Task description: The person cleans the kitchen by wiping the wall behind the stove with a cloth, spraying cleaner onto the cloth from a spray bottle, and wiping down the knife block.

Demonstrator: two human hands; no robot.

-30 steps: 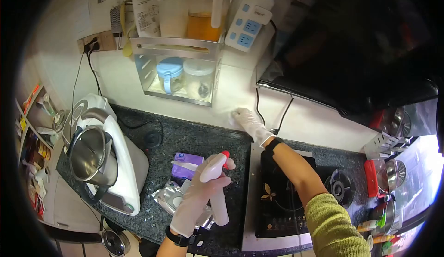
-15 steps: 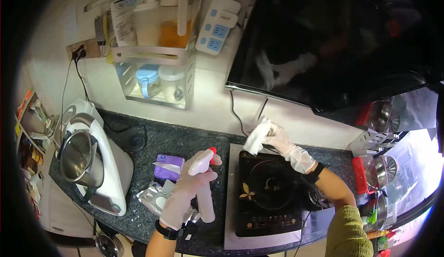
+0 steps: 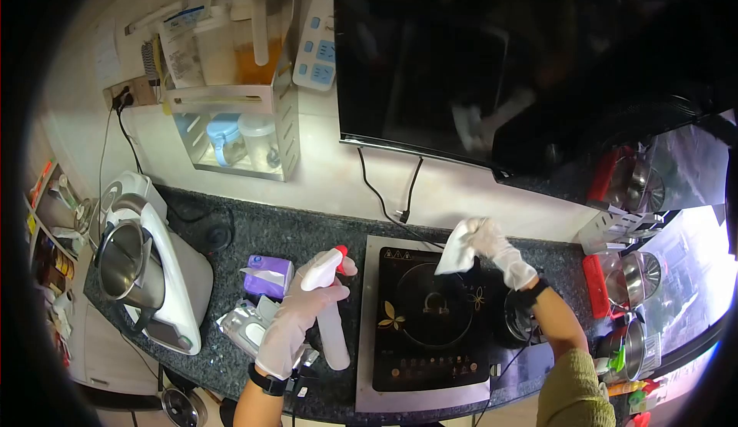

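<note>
In the head view, my left hand [image 3: 290, 325], in a translucent white glove, is wrapped around a white spray bottle [image 3: 333, 341] with a red nozzle. The bottle stands roughly upright beside the cooker's left edge. My right hand [image 3: 501, 252], gloved as well, pinches a white tissue [image 3: 459, 252] that hangs over the back right part of a black induction cooker [image 3: 430, 350]. The cooker lies on a metal plate [image 3: 367, 350]. Left of the bottle are a purple tissue pack [image 3: 265, 275] and a silver-white wipes packet [image 3: 243, 327], partly hidden by my left hand.
A white food processor [image 3: 184, 296] with a steel bowl stands at the left. On the wall hang a metal rack [image 3: 223, 100] of containers and a power strip [image 3: 315, 46]. A large black panel [image 3: 430, 66] overhangs the back. Red-handled steel utensils [image 3: 596, 285] sit at the right.
My right hand has moved to the right and slightly down with the tissue, which now hangs more spread out. The view has shifted. My left hand still grips the spray bottle.
</note>
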